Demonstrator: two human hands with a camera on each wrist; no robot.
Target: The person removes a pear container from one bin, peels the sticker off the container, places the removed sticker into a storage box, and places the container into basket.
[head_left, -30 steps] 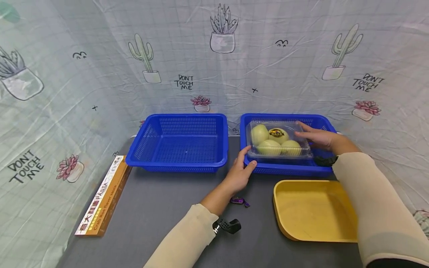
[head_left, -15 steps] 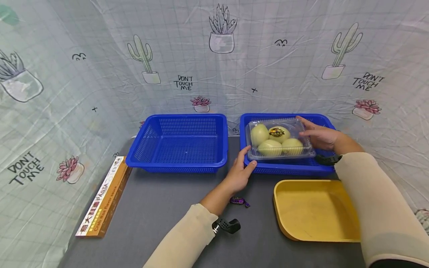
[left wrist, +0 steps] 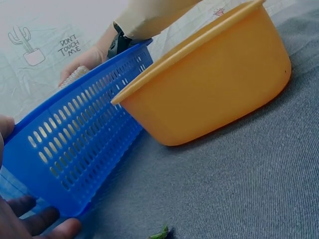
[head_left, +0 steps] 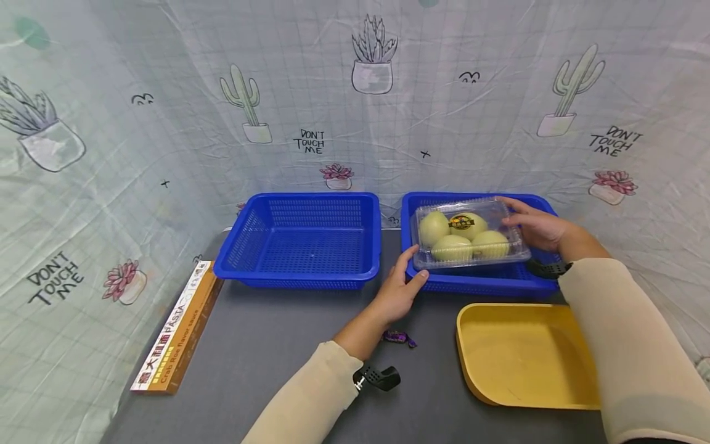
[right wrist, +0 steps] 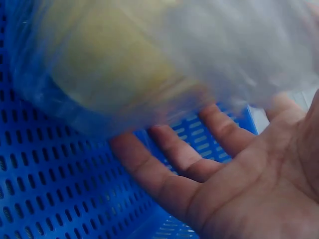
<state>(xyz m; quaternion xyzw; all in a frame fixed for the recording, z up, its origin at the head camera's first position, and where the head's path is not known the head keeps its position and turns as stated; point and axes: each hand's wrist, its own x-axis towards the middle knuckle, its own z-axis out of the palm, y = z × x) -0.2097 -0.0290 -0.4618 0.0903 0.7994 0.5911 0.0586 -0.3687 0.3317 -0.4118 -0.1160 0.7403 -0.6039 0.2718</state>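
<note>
A clear plastic clamshell box (head_left: 468,237) of pale green round fruit with a black label sits tilted in the right blue basket (head_left: 482,285), its right end raised. My right hand (head_left: 538,228) holds that end, thumb over the lid. In the right wrist view, the fingers (right wrist: 149,167) reach beneath the blurred box, above the perforated basket floor. My left hand (head_left: 396,290) grips the same basket's front left corner. The left wrist view has its thumb at the rim and the other fingers (left wrist: 42,219) low against the outer wall.
Left of it stands another blue basket (head_left: 310,253). A yellow tub (head_left: 527,351) lies in front of the right basket, partly behind my right sleeve. A purple wrapped candy (head_left: 398,337) lies near my left wrist. At far left is a pasta box (head_left: 174,330). A printed curtain hangs behind.
The clamshell's right end has come up and shifted slightly right, as my right fingers went further around it. My left hand stays at the basket corner. The head view has shifted slightly.
</note>
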